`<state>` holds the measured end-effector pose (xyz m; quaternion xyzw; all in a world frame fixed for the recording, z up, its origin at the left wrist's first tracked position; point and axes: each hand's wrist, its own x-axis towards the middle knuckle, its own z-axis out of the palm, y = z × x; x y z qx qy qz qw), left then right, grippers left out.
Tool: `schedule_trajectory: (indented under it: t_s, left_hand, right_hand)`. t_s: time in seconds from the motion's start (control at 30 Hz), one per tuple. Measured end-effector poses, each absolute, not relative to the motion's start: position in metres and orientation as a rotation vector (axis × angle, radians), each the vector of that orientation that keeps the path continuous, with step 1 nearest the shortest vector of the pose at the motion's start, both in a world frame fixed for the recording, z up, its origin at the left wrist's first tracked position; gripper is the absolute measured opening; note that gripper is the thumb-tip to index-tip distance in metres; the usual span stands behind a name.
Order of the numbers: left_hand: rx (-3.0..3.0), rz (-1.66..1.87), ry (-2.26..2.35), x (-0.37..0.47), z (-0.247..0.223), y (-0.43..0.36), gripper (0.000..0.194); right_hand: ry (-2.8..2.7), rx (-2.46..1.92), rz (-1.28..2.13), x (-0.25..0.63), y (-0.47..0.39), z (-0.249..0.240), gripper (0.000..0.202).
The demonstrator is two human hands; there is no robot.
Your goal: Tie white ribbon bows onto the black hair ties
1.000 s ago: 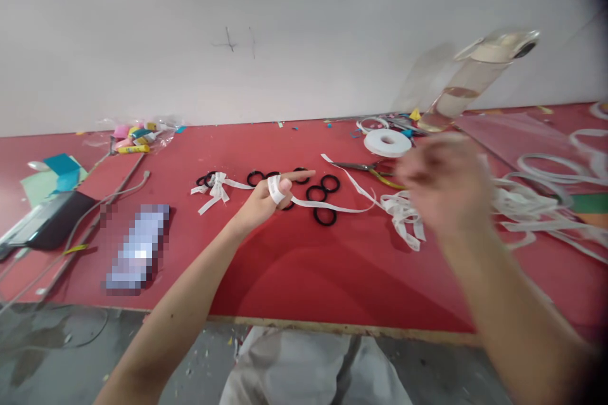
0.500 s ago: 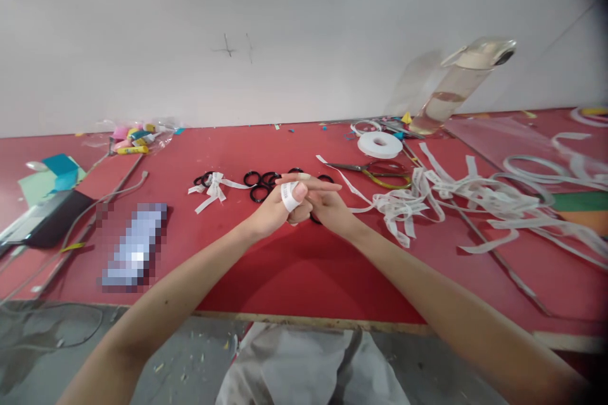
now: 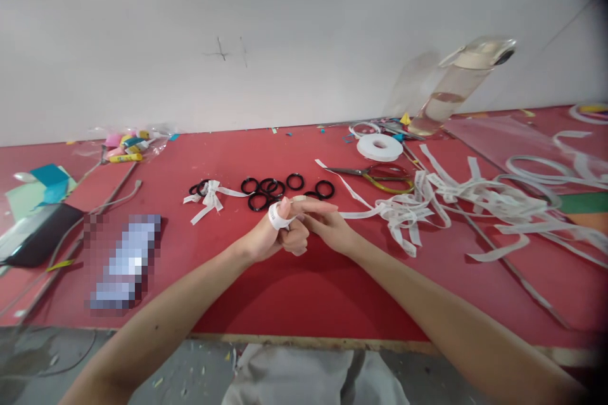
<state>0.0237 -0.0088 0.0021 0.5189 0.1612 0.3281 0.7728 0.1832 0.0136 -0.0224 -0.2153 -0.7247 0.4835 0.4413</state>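
My left hand (image 3: 266, 235) is closed above the table, thumb up and fingers curled. A white printed ribbon (image 3: 276, 218) is wrapped round its thumb. My right hand (image 3: 330, 226) meets it from the right, index finger stretched across and the other fingertips pinched at the ribbon by my left hand, partly hidden. Ribbon also runs from behind my right hand to a tangled ribbon pile (image 3: 403, 212). Several black rings (image 3: 295, 182) lie just beyond my hands. To their left rests a tied white ribbon bow (image 3: 211, 196) with black rings beside it.
Scissors (image 3: 380, 176) and a white ribbon roll (image 3: 379, 147) lie behind right. A tilted-looking water bottle (image 3: 446, 98) stands by the grey wall. At left are a blurred-out phone-like object (image 3: 126, 259), a cable (image 3: 102, 205), a black case (image 3: 42, 234) and a bag of colourful items (image 3: 128, 142).
The hands sit slightly lower in view, and more black rings show beyond them. My left hand has turned, with its thumb now more upright and the ribbon still round it.
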Motion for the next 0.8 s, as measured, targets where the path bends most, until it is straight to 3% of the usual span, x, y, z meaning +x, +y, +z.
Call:
schedule_trajectory:
  t_s: [0.27, 0.53, 0.8]
  left_hand:
    - [1.088, 0.715, 0.334, 0.021, 0.002, -0.003, 0.076]
    - [1.125, 0.725, 0.285, 0.019, 0.002, -0.009, 0.064]
    - [1.166, 1.003, 0.621, 0.014, 0.001, 0.01, 0.082]
  right_hand:
    - [-1.925, -0.618, 0.963, 0.186, 0.018, -0.028, 0.028]
    - [-1.745, -0.954, 0.87, 0.189, 0.019, -0.017, 0.019]
    - [-1.761, -0.985, 0.601, 0.187, 0.0, -0.012, 0.019]
